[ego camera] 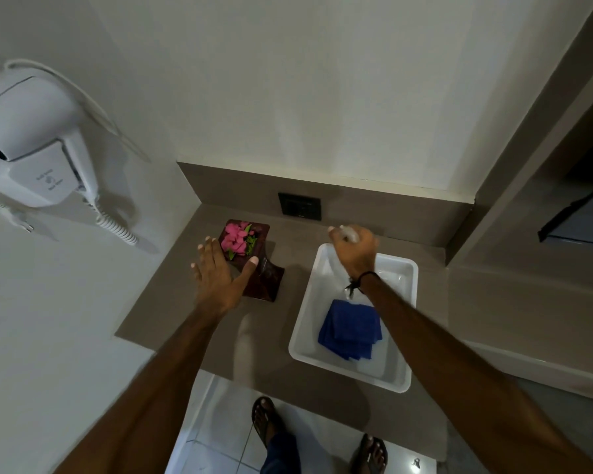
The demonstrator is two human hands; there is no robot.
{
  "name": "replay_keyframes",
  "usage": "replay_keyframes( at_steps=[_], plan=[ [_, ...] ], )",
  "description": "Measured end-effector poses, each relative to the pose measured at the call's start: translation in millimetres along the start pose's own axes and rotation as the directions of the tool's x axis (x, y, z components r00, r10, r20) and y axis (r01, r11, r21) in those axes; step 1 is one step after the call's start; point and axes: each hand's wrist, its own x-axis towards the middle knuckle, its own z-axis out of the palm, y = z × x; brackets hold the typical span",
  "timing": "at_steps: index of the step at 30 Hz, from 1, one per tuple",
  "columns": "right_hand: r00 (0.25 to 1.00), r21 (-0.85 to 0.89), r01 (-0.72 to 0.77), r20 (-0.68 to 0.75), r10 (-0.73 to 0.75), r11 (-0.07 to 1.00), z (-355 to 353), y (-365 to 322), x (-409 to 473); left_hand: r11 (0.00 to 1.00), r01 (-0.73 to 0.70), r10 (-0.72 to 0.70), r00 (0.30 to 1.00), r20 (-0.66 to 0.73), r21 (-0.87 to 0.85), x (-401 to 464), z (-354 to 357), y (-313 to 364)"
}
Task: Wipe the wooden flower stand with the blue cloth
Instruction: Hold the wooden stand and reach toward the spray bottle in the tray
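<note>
Brown stone-look counter (pixel 172 302) carries a white tray (pixel 302 323), and the folded blue cloth (pixel 351 328) lies in its near end, untouched. Dark wooden flower stand (pixel 266 280), near the back wall with pink flowers (pixel 235 239) on top, looks rigid but tippable, so grip it low. Left hand (pixel 220 275) is spread beside it; right hand (pixel 355 253) is curled around a small pale object I cannot identify.

no text can be read anywhere. the white hair dryer holder (pixel 50 179), on the wall above the counter's (pixel 172 302) far left corner, bears small embossed lettering, too blurred to make out.
</note>
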Motion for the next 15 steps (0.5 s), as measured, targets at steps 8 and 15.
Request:
replay_keyframes(
  at_steps=[8,15],
  plan=[
    [0.992,-0.086,0.111,-0.056,-0.116,0.99,-33.1,14.5,3.1,1.0,0.004,-0.004,1.0,0.008,-0.007,2.3,0.8,-0.6],
    [0.999,-0.391,-0.036,0.005,0.041,0.92,-47.8,35.8,-18.8,0.999,0.018,-0.018,1.0,0.012,-0.027,3.3,3.0,-1.8]
  ],
)
